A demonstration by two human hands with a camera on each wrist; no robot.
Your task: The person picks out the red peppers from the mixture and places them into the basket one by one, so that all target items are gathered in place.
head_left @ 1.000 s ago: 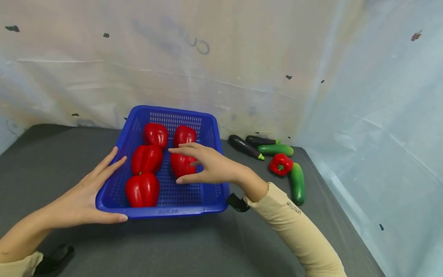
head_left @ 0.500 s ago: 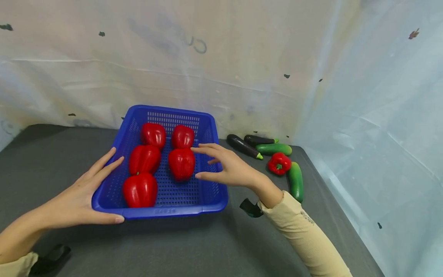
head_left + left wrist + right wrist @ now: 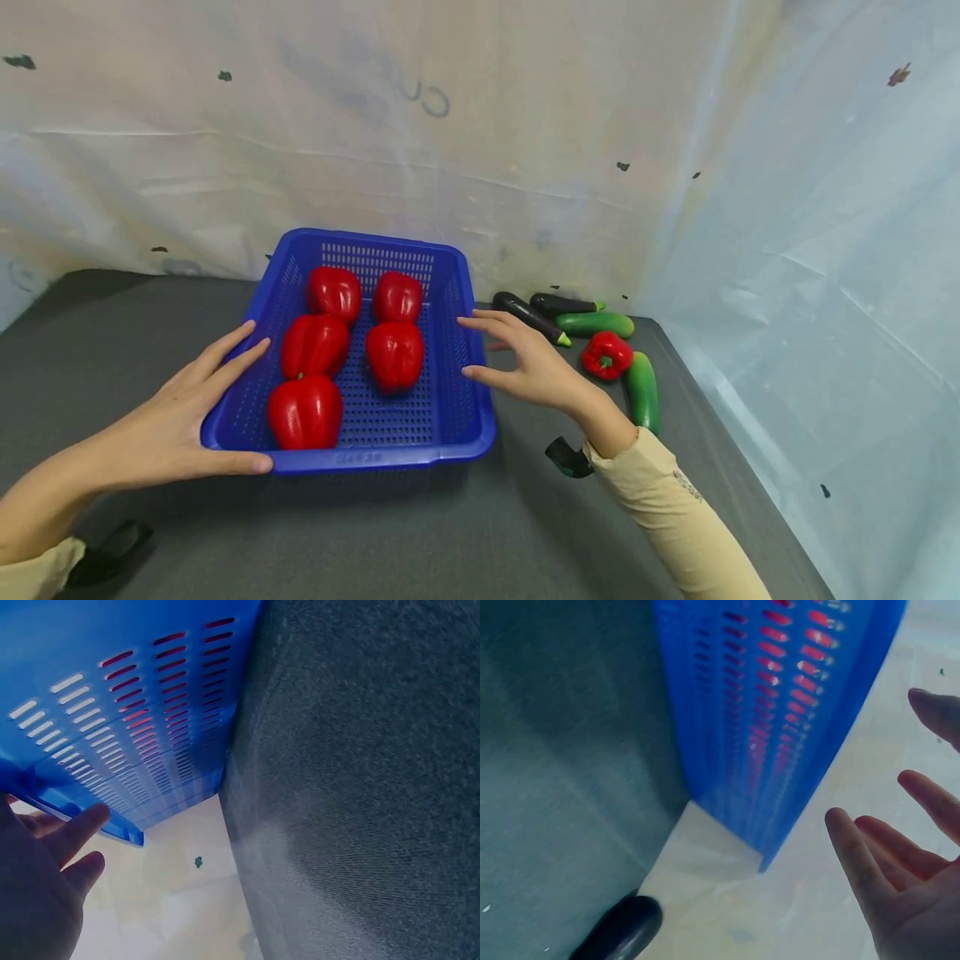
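Note:
A blue slotted basket point(image 3: 450, 433) sits on the dark table and holds several red peppers point(image 3: 394, 355). My left hand point(image 3: 187, 408) lies flat against the basket's left wall and front corner, fingers straight. My right hand point(image 3: 525, 362) hovers open just outside the basket's right wall, holding nothing. In the left wrist view the basket wall point(image 3: 135, 697) fills the upper left with my left hand's fingers point(image 3: 71, 832) beside its rim. In the right wrist view my right hand's fingers point(image 3: 877, 870) are spread next to the basket wall point(image 3: 780, 705).
To the right of the basket lie a loose red pepper point(image 3: 606, 354), two green cucumbers point(image 3: 642, 392) and two dark eggplants point(image 3: 528, 315); one eggplant point(image 3: 622, 930) shows in the right wrist view. Pale sheeting walls stand behind and at the right.
My right hand has let go of the pepper in the basket's right column and drawn back to the right, out over the basket's right wall. The left hand has stayed on the basket.

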